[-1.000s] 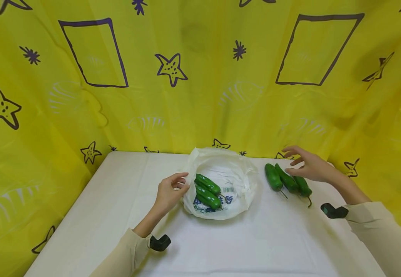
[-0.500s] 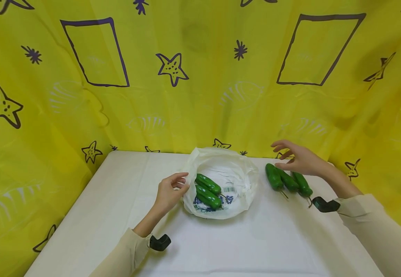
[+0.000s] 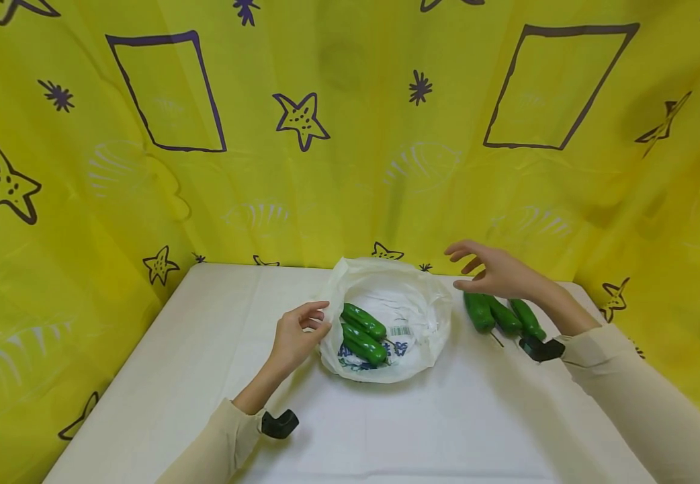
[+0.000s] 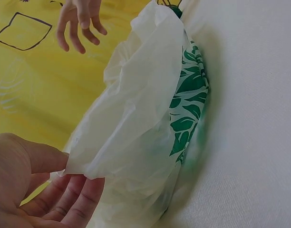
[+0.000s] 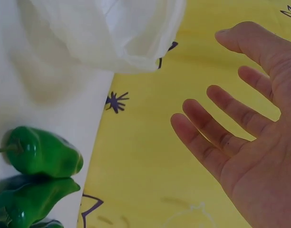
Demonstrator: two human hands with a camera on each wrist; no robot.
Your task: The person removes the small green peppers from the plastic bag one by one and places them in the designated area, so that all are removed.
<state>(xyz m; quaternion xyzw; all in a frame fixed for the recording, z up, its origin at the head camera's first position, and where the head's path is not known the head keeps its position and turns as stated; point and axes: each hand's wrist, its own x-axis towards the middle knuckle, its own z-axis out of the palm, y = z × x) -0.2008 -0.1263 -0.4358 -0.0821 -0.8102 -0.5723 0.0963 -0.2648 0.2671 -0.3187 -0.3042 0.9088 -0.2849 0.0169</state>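
Note:
A whitish plastic bag (image 3: 437,319) stands with its mouth wide apart on the table. Two green peppers (image 3: 363,321) lie inside it, toward its left side. My left hand (image 3: 297,339) pinches the bag's left rim between thumb and fingers, plainly seen in the left wrist view on the bag (image 4: 129,104). To the right of the bag, three more green peppers (image 3: 506,321) lie side by side on the cloth. Above and behind them hovers my right hand (image 3: 501,272); in the right wrist view its fingers (image 5: 198,137) are spread and hold nothing.
A white cloth covers the table (image 3: 410,430). Behind and at both sides hangs a yellow curtain (image 3: 350,188) with dark star drawings, close to the table's back edge. Dark devices (image 3: 279,424) sit on both wrists.
My right hand has moved left over the loose peppers, toward the bag, with nothing in it. The left hand, the bag and the peppers stay where they were.

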